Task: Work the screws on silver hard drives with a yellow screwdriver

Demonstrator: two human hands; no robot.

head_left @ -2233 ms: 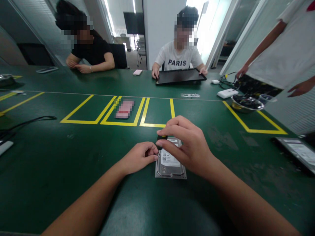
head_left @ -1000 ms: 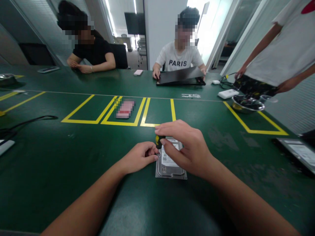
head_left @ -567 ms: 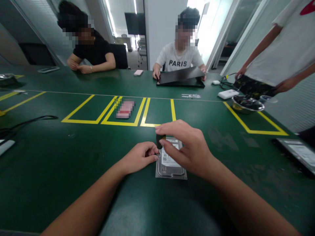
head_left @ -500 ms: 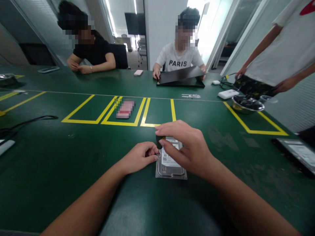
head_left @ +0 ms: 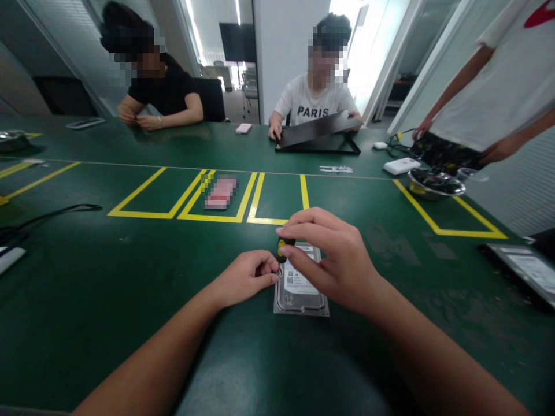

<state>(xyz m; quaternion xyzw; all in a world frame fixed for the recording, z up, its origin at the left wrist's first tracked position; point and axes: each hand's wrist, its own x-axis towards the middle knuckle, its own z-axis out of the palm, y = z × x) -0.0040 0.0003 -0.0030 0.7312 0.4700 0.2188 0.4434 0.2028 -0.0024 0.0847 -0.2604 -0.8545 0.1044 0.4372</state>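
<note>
Drive (head_left: 300,286) — partly behind right hand (head_left: 336,254)

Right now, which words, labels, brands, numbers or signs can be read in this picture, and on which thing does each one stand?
"PARIS": on the white T-shirt of the person seated opposite.
Label on the hard drive: print and a square code, too small to read.
Label on the dark unit at the right edge: too blurred.
Pink item: pixelated, unreadable.
Red mark on the standing person's shirt: cut off, no letters readable.
</note>
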